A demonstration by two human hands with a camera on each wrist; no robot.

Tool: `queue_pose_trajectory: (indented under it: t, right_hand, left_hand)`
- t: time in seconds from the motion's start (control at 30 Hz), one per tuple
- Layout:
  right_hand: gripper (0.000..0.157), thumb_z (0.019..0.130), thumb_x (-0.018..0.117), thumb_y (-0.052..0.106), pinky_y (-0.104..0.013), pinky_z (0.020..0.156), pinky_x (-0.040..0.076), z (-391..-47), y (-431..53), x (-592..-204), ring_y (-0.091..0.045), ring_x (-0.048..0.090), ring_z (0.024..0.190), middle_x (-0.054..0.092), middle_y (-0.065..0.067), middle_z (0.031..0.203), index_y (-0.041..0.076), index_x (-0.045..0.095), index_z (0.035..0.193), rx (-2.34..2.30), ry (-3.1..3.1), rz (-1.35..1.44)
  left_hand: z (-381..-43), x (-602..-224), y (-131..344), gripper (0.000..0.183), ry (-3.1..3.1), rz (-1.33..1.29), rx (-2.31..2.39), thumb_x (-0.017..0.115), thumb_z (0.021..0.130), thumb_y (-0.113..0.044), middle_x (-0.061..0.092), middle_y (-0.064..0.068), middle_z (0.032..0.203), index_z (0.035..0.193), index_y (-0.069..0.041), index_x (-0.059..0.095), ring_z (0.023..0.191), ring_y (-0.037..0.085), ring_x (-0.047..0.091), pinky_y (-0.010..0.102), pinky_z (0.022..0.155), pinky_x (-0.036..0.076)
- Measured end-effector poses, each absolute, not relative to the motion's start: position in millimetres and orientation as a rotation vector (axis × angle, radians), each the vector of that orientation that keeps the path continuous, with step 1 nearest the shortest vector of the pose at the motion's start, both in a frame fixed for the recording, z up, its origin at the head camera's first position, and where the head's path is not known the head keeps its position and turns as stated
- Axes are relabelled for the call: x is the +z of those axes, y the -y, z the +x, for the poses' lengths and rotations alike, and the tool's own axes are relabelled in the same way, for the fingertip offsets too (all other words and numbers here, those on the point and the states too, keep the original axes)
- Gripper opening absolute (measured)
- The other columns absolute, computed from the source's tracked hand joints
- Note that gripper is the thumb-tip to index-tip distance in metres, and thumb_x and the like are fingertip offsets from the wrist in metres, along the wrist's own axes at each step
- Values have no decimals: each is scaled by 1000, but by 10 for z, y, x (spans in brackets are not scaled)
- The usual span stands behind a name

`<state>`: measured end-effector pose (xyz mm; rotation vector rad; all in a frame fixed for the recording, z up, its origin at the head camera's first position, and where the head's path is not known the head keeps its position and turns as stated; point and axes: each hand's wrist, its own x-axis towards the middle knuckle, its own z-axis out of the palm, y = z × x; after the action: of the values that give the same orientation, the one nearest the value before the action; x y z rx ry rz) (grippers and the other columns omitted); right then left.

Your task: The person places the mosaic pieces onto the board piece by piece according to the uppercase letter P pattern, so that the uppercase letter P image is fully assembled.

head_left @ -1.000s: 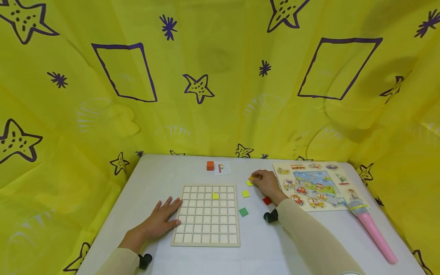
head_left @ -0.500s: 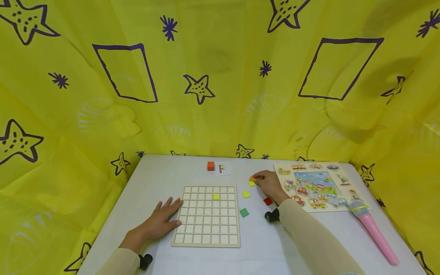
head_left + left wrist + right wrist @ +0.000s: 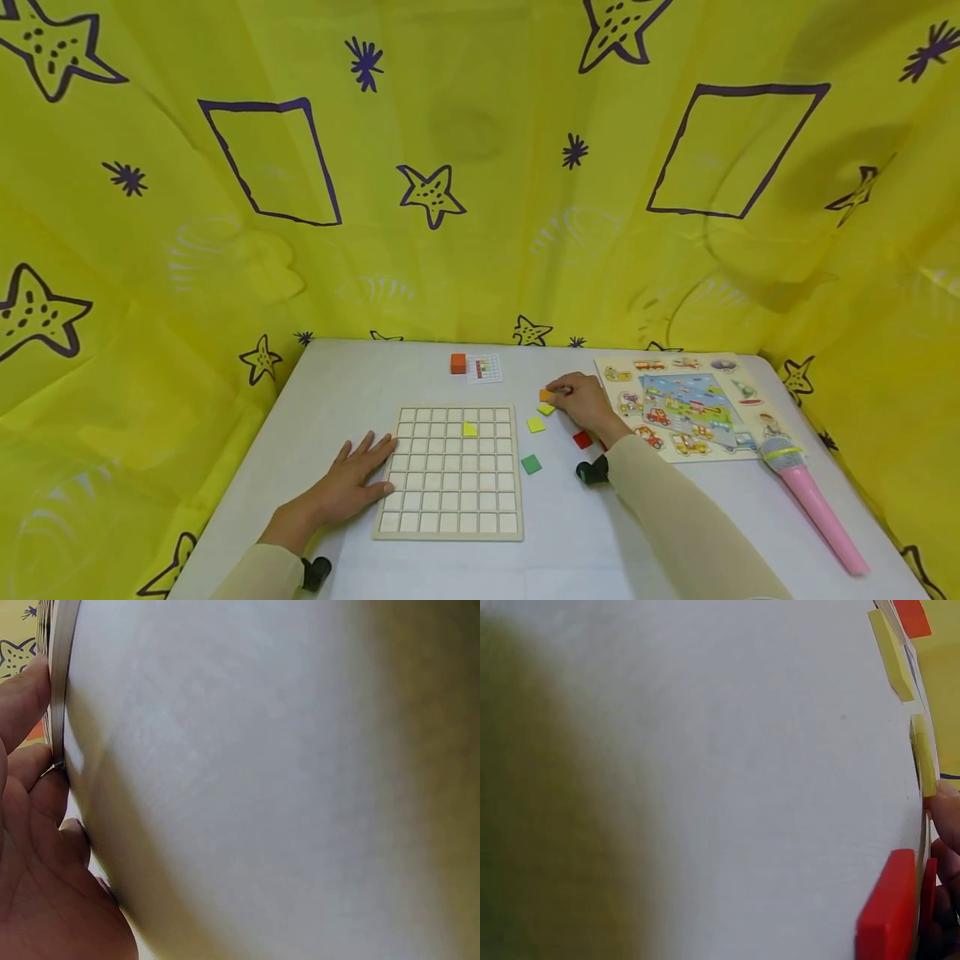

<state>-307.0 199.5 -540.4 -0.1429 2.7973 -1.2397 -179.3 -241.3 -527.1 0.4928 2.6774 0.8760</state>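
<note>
My left hand (image 3: 352, 475) lies spread along the left edge of a pale wooden grid board (image 3: 486, 533), fingertips and thumb on its frame. In the left wrist view, fingers (image 3: 26, 697) meet the board's side (image 3: 66, 667). One yellow tile with a cut corner (image 3: 469, 429) sits in a cell in the board's second row. Right of the board, my right hand (image 3: 588, 406) bends over a tilted yellow tile (image 3: 546, 409) and pinches it, beside an orange tile (image 3: 547, 395). The thumb touches the yellow tile (image 3: 924, 757) in the right wrist view.
Another yellow tile (image 3: 536, 425), a green tile (image 3: 531, 463) and a red tile (image 3: 582, 439) lie near the right hand. An orange-red block (image 3: 458, 363) and pattern card (image 3: 484, 369) stand behind the board. A vehicle puzzle (image 3: 622, 387) and pink microphone (image 3: 823, 517) lie at right.
The yellow tile at my right fingertips has come nearer and tipped up, and more of the orange tile shows. My left hand has stayed on the board.
</note>
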Motion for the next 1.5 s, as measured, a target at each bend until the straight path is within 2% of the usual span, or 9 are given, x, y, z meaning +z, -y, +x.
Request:
queue_pose_trajectory:
  t: [0.23, 0.43, 0.77, 1.0, 1.23, 1.4, 1.5]
  right_hand:
    - [28, 98, 74, 10, -56, 111, 47, -3063, -2000, -5387, -39, 59, 125, 67, -21, 134, 3, 76, 124, -1248, -2811, -157]
    - [22, 98, 74, 13, -52, 103, 50, -3067, -1991, -5399, -33, 57, 114, 68, -18, 128, 6, 78, 119, -1224, -2819, -158]
    - [28, 99, 73, 12, -55, 110, 47, -3044, -2029, -5397, -34, 55, 119, 66, -19, 135, 5, 75, 127, -1225, -2767, -203]
    - [24, 102, 69, 12, -55, 108, 48, -3046, -2060, -5389, -35, 55, 119, 67, -19, 130, 5, 77, 123, -1212, -2780, -202]
    - [30, 99, 74, 11, -53, 107, 49, -3045, -2034, -5399, -34, 54, 116, 67, -20, 130, 2, 74, 127, -1198, -2805, -202]
    - [25, 98, 74, 12, -52, 101, 51, -3072, -2013, -5412, -32, 55, 112, 69, -18, 127, 4, 77, 122, -1150, -2861, -247]
    - [24, 99, 74, 13, -52, 103, 50, -3078, -2010, -5411, -32, 56, 114, 69, -16, 128, 5, 77, 122, -1216, -2825, -218]
  left_hand:
    - [-1789, -5269, 2418, 76, -2683, 499, 877, 69, 102, -34, 31, 18, 171, 164, -5, 36, 162, 46, 10, 65, 129, -5]
    - [-1793, -5267, 2430, 76, -2684, 501, 878, 69, 102, -34, 31, 18, 171, 164, -5, 36, 162, 46, 10, 65, 129, -5]
    - [-1786, -5269, 2420, 76, -2678, 483, 870, 69, 102, -34, 31, 16, 172, 164, -7, 36, 163, 45, 9, 64, 130, -5]
    - [-1785, -5267, 2410, 76, -2681, 489, 869, 69, 102, -34, 31, 16, 172, 165, -7, 35, 163, 45, 10, 64, 130, -5]
    - [-1789, -5279, 2416, 76, -2680, 489, 855, 68, 103, -35, 31, 16, 172, 165, -7, 35, 163, 44, 9, 64, 130, -5]
    - [-1790, -5263, 2416, 76, -2677, 474, 856, 68, 103, -35, 30, 14, 173, 165, -9, 34, 163, 43, 9, 63, 130, -5]
    - [-1791, -5257, 2420, 76, -2677, 476, 853, 68, 103, -35, 30, 14, 173, 165, -9, 34, 163, 43, 9, 62, 131, -5]
